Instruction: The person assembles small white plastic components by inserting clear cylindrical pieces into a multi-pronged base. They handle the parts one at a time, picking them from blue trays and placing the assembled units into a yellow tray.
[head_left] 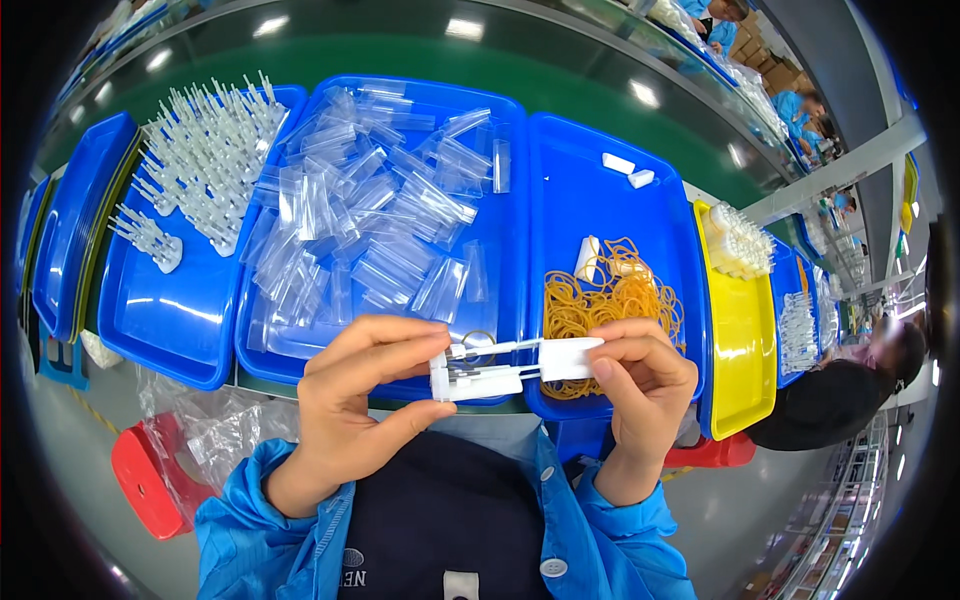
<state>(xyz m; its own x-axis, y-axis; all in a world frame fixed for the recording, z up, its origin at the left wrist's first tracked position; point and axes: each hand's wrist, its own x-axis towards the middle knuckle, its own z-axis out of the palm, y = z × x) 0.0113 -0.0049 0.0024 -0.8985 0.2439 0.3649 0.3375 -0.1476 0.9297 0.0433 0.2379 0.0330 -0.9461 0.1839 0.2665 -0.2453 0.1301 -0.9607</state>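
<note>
Between my hands, in front of my chest, lies a white plastic part with thin prongs (490,384). My left hand (355,385) pinches its flat base between thumb and fingers. My right hand (645,385) grips a white block (567,358) at the far ends of the prongs; whether the prongs sit inside it I cannot tell. A tan rubber band (478,340) shows by the prongs near my left fingers. Just beyond my right hand is a heap of tan rubber bands (590,310) in a blue tray (610,215).
A middle blue tray (515,300) holds clear plastic sleeves (375,215). Left of it, another blue tray (165,320) carries white pronged parts (205,150). A yellow tray (740,360) with white parts stands right. Red stools (150,490) are below the table. Other people sit at the far right.
</note>
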